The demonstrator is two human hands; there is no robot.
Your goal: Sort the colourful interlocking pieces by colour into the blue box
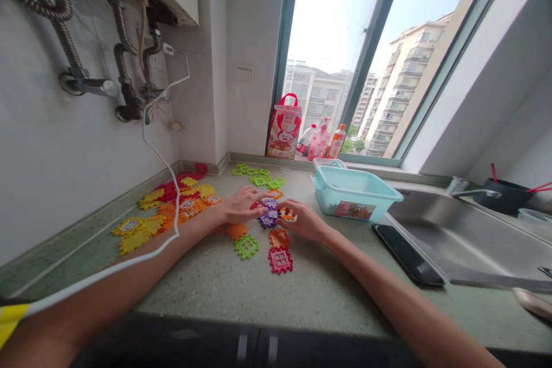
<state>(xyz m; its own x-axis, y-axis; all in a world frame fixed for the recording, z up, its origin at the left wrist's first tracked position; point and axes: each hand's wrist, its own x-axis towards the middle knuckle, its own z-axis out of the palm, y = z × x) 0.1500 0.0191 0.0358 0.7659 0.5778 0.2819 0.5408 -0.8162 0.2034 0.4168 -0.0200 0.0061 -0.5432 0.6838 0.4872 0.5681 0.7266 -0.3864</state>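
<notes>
Several purple interlocking plastic tiles with white printed patches are gathered between my hands on the counter. From the left, my left hand has its fingertips closed on the edge of these purple tiles, with a red tile partly hidden beside the fingers. My right hand curls in from the other side, thumb and fingers pinching at the purple tiles. An orange-and-white tile shows under its palm. Just below lie an orange tile, a pink-red window tile and a green window tile.
Orange tiles and yellow tiles spread at left; green tiles lie behind. A white cable hangs across my left forearm. A turquoise bin, a phone and a steel sink are at right.
</notes>
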